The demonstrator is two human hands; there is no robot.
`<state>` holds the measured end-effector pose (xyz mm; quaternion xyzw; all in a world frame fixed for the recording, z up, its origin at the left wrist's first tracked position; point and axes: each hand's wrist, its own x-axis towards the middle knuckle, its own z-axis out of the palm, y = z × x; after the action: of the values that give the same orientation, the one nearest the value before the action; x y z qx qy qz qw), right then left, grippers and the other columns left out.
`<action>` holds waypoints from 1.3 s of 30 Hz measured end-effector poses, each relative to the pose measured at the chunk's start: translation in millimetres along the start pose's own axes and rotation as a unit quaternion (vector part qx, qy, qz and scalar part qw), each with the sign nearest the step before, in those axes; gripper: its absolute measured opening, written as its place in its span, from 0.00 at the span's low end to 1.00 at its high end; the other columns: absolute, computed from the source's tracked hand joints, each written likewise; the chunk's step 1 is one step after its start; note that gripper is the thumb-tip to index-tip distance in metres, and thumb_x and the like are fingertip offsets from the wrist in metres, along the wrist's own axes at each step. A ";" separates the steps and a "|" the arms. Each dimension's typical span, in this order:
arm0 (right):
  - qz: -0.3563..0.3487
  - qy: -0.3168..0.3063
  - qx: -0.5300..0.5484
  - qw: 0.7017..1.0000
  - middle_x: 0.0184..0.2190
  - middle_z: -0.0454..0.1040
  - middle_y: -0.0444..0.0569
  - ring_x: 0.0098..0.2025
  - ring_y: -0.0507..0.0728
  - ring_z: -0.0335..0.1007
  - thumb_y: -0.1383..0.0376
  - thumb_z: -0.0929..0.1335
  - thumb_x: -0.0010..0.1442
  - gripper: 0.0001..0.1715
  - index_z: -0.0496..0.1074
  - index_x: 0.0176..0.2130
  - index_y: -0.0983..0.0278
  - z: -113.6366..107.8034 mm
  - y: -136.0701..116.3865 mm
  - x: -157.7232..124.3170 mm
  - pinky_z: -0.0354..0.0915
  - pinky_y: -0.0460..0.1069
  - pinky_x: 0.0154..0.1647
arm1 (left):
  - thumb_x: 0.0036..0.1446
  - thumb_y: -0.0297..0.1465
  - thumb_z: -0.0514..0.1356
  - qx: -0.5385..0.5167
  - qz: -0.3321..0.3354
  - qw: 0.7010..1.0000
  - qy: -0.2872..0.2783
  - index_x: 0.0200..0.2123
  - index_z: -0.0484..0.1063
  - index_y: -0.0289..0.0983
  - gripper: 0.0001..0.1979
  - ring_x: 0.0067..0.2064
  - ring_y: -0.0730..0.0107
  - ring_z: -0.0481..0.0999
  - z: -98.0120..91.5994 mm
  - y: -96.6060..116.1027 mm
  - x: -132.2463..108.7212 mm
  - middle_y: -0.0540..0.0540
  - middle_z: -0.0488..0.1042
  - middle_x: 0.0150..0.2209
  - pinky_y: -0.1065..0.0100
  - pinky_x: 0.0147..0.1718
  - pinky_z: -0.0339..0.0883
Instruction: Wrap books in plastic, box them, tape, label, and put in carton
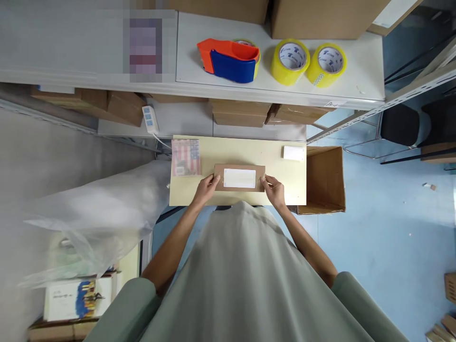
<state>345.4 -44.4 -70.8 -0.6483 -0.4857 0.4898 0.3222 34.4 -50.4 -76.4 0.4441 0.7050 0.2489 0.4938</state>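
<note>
A flat brown cardboard box (239,189) with a white label (239,178) on its top lies across the cream table (281,185), close to my body. My left hand (207,186) grips its left end, thumb on top and fingers curled at the side. At the opposite end, my right hand (273,189) pinches the corner in the same way. To the left on the table is a flat packet with a flag-like print (185,157). A small stack of white labels (294,153) lies at the right.
An open carton (325,180) stands against the table's right edge. Above, a shelf holds an orange and blue tape dispenser (231,61) and yellow tape rolls (291,61). A large translucent plastic bag (107,204) bulges at the left. A white power strip (150,119) sits behind.
</note>
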 end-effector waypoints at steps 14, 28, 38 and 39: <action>0.003 -0.077 -0.051 0.996 0.61 0.84 0.57 0.61 0.66 0.83 0.43 0.70 0.70 0.29 0.87 0.51 0.61 -18.9 41.5 21.8 0.81 0.63 0.64 | 0.52 0.33 0.62 -0.058 -0.034 0.998 -0.009 0.54 0.81 0.36 0.25 0.51 0.53 0.86 27.0 -56.5 12.1 0.33 0.82 0.59 0.52 0.56 0.81; 0.066 -0.029 -0.084 0.994 0.54 0.88 0.59 0.53 0.65 0.86 0.47 0.72 0.69 0.25 0.83 0.53 0.62 2.8 52.5 80.5 0.80 0.64 0.60 | 0.54 0.26 0.60 -0.035 -0.093 0.994 0.037 0.60 0.78 0.37 0.28 0.66 0.48 0.81 17.1 -37.1 64.2 0.33 0.81 0.64 0.49 0.68 0.71; 0.014 -0.033 -0.018 0.999 0.51 0.88 0.60 0.52 0.66 0.86 0.30 0.61 0.73 0.45 0.82 0.54 0.62 -9.0 4.1 46.4 0.81 0.60 0.54 | 0.71 0.59 0.56 -0.103 0.007 0.992 0.075 0.53 0.79 0.38 0.31 0.57 0.48 0.84 -5.0 -9.9 43.4 0.35 0.83 0.53 0.53 0.56 0.80; 0.018 -0.032 -0.011 0.999 0.51 0.88 0.60 0.53 0.67 0.86 0.28 0.61 0.72 0.46 0.82 0.54 0.63 -11.2 0.6 42.0 0.81 0.60 0.54 | 0.70 0.62 0.56 -0.108 0.006 0.991 0.084 0.54 0.79 0.38 0.34 0.57 0.48 0.83 -7.2 -9.6 39.5 0.35 0.83 0.53 0.54 0.55 0.81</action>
<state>358.2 -4.2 -81.3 -0.6445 -0.4897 0.5102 0.2908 19.5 -19.9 -99.9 0.3703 0.7100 0.3631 0.4763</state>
